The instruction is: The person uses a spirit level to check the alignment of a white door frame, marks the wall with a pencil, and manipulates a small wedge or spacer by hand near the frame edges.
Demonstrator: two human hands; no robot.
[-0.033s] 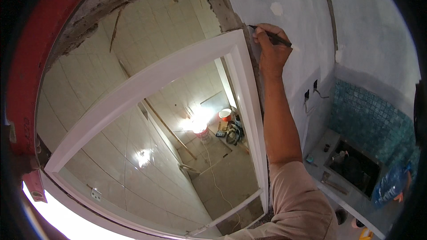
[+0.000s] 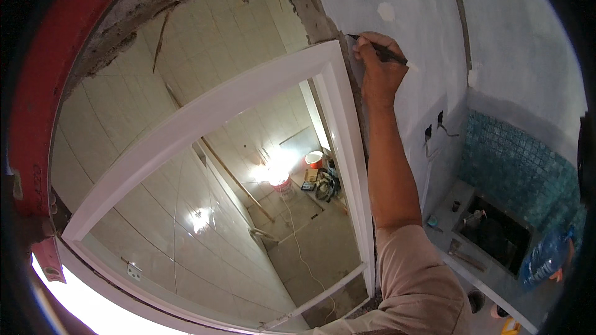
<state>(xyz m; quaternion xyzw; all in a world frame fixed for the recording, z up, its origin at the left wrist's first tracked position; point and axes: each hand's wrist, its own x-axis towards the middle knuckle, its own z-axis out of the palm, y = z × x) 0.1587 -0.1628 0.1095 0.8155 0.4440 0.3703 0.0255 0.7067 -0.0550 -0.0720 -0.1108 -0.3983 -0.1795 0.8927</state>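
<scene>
My right hand (image 2: 380, 65) is raised at the upper right corner of a white door frame (image 2: 205, 115). Between thumb and fingers it pinches a slim black pen (image 2: 390, 55), whose dark tip points left to the wall's edge just above that corner. The pen's other end slants down to the right, close to the pale painted wall (image 2: 428, 37). Along the frame's right side runs a narrow strip of rough, bare masonry (image 2: 310, 9). My left hand is out of view.
A red bar (image 2: 43, 118) curves down the far left. Through the frame show a tiled room, a glaring lamp (image 2: 279, 167), a red-and-white bucket (image 2: 314, 159) and a cable. Lower right are a counter with a dark sink (image 2: 493, 232), a blue bottle (image 2: 546, 257) and wall boxes with wires (image 2: 428, 131).
</scene>
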